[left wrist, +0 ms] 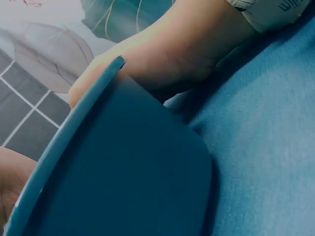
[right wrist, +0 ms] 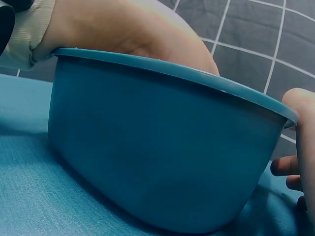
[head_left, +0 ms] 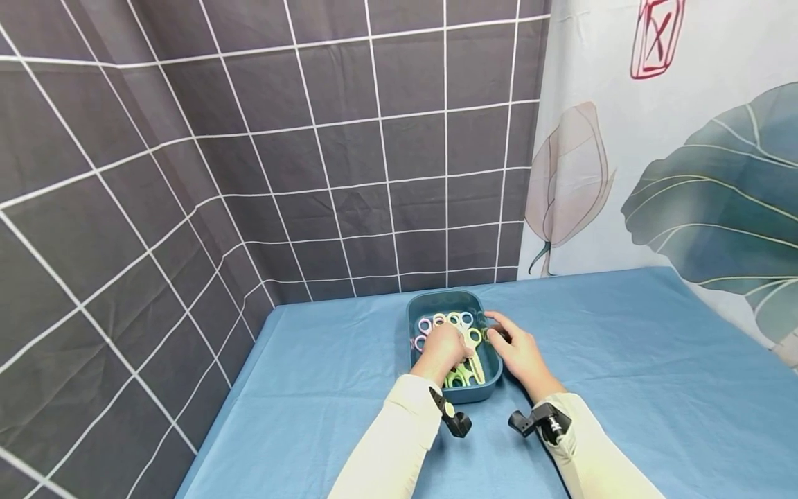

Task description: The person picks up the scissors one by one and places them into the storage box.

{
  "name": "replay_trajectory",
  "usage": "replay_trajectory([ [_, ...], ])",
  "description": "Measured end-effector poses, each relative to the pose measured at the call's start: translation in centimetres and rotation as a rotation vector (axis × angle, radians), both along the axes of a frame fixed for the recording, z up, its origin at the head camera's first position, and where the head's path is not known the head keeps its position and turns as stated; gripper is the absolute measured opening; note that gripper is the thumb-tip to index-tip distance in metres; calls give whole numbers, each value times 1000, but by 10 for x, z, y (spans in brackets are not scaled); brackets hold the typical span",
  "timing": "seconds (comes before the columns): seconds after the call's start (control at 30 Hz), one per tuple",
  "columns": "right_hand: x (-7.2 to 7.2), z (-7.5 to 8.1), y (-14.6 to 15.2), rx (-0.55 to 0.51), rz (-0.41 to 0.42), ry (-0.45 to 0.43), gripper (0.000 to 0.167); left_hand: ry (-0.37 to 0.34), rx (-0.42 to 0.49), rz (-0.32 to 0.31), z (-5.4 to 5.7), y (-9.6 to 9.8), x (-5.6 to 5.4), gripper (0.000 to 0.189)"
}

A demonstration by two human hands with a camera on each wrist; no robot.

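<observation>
A dark teal plastic basin [head_left: 464, 394] with rounded corners holds several pairs of scissors with coloured loop handles. My left hand [head_left: 441, 348] reaches down into it over the near left side. Its fingertips are beside a pair of yellow scissors [head_left: 476, 367], and whether they pinch it is hidden. More scissors with pale loops [head_left: 454, 319] lie past the hand, and green scissors [head_left: 456, 378] lie nearer. My right hand [head_left: 522, 357] holds the basin's right rim, thumb on the edge. In the right wrist view the right hand's other fingers [right wrist: 285, 166] hang outside the wall.
The basin stands on a blue cloth-covered table [head_left: 324, 388] near its back edge. Behind it hangs a dark grey curtain with white grid lines [head_left: 374, 159]. A pale cloth with leaf prints [head_left: 580, 173] hangs to the right. Small black cameras [head_left: 454, 416] are strapped to both sleeves.
</observation>
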State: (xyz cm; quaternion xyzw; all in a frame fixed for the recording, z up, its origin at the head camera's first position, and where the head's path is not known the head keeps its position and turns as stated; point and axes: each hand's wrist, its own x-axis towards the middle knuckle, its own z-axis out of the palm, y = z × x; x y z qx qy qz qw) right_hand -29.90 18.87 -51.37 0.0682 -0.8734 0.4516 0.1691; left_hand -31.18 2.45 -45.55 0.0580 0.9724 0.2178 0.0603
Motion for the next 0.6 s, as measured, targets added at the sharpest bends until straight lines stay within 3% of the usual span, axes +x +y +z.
replay_trajectory([
  [0.1, -1, -1, -1, 3, -1, -1, 40, 28, -43, -26, -2, 0, -1, 24],
  [0.23, 0, -1, -2, 4, 4, -2, 40, 49, -69, -6, -4, 0, -2, 20],
  [0.43, 2, -2, -2, -3, 6, -8, 40, 63, -27, -5, -7, -2, -2, 20],
  [0.6, 4, -4, -1, -10, -4, -13, 42, 128, 75, 1, -6, -7, -1, 23],
])
